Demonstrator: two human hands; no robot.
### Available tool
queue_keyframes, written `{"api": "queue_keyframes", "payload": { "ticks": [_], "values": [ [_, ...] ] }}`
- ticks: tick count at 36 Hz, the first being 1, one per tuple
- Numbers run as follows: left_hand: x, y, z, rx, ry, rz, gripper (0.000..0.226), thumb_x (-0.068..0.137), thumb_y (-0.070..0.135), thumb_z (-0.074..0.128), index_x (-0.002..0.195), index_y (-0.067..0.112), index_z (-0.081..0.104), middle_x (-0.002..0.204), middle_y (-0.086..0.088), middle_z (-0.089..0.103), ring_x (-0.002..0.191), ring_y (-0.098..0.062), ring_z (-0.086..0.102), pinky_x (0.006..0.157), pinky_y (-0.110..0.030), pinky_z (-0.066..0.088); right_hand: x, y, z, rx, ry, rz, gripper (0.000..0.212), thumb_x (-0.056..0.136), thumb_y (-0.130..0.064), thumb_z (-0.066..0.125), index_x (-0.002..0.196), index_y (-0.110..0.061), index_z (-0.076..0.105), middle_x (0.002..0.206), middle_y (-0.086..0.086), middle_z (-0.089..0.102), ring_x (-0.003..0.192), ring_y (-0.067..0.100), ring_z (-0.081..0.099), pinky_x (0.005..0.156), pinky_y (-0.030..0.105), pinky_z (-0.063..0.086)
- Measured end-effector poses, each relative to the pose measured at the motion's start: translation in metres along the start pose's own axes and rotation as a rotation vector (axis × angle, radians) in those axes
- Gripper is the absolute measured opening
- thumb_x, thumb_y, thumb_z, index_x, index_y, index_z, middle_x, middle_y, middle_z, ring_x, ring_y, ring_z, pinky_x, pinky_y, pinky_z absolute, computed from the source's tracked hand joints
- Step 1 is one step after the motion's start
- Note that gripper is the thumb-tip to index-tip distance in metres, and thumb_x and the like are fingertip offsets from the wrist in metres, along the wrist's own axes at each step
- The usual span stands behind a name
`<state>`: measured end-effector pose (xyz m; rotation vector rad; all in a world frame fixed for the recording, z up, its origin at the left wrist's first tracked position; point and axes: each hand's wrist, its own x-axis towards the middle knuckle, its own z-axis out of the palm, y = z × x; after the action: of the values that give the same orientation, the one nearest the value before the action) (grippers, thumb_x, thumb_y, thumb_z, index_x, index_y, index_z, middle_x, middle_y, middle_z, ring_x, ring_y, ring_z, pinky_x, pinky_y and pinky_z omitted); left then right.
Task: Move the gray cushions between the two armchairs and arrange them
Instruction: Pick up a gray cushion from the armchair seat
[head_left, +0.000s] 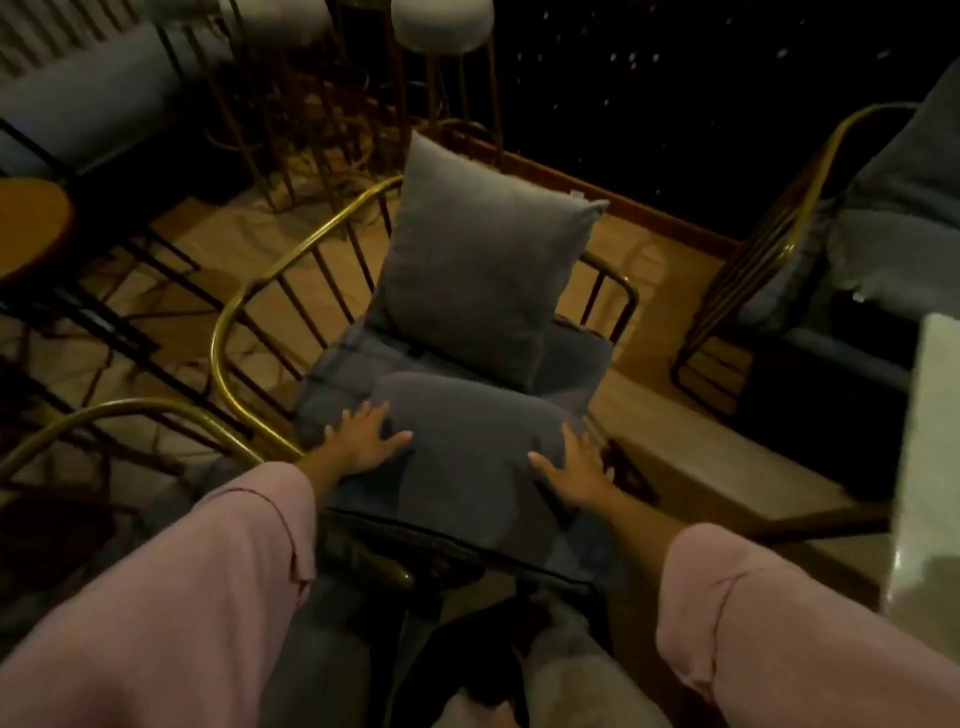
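A gold-framed armchair (244, 306) with a gray seat pad stands in front of me. One gray cushion (483, 270) stands upright against its back. A second gray cushion (467, 447) lies flat on the seat. My left hand (366, 434) rests flat on that cushion's left edge, fingers spread. Spread the same way, my right hand (574, 470) presses its right edge. Neither hand is closed around it. A second armchair (769, 234) with gray padding stands at the right edge.
Another gold chair arm (130, 410) curves at lower left. White-topped bar stools (441, 23) with thin gold legs stand behind. A round wooden table (31, 228) sits at left, a pale tabletop (930, 441) at right. The floor is light wood.
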<state>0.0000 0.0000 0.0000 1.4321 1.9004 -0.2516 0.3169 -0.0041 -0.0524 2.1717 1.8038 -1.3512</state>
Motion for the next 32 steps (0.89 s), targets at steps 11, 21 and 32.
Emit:
{"api": "queue_keyframes", "payload": {
  "ticks": [11, 21, 32],
  "values": [
    [0.031, -0.012, 0.016, 0.022, 0.096, -0.163, 0.104, 0.070, 0.090, 0.029, 0.150, 0.025, 0.031, 0.158, -0.008, 0.032, 0.140, -0.038, 0.036, 0.112, -0.052, 0.035, 0.030, 0.035, 0.026, 0.232, -0.060, 0.243, 0.101, 0.076, -0.083, 0.047, 0.157, -0.037, 0.010, 0.165, 0.011, 0.010, 0.148, 0.043, 0.020, 0.117, 0.059, 0.025],
    [0.074, -0.011, 0.004, -0.286, 0.046, -0.507, 0.122, 0.057, 0.093, 0.049, 0.152, 0.020, 0.026, 0.155, -0.016, 0.036, 0.138, -0.042, 0.039, 0.113, -0.049, 0.032, 0.070, 0.057, 0.026, 0.670, -0.113, 0.279, 0.126, 0.044, -0.089, 0.067, 0.153, -0.038, 0.029, 0.149, -0.002, 0.050, 0.133, 0.029, 0.050, 0.112, 0.048, 0.040],
    [0.060, 0.006, -0.010, -0.287, 0.197, -0.539, 0.105, 0.061, 0.088, 0.055, 0.132, 0.010, 0.054, 0.132, -0.018, 0.060, 0.120, -0.041, 0.056, 0.095, -0.045, 0.050, 0.044, 0.035, -0.001, 0.572, -0.125, 0.075, 0.089, 0.075, -0.067, 0.062, 0.153, -0.042, 0.028, 0.151, -0.001, 0.049, 0.137, 0.030, 0.047, 0.111, 0.050, 0.041]
  ]
}}
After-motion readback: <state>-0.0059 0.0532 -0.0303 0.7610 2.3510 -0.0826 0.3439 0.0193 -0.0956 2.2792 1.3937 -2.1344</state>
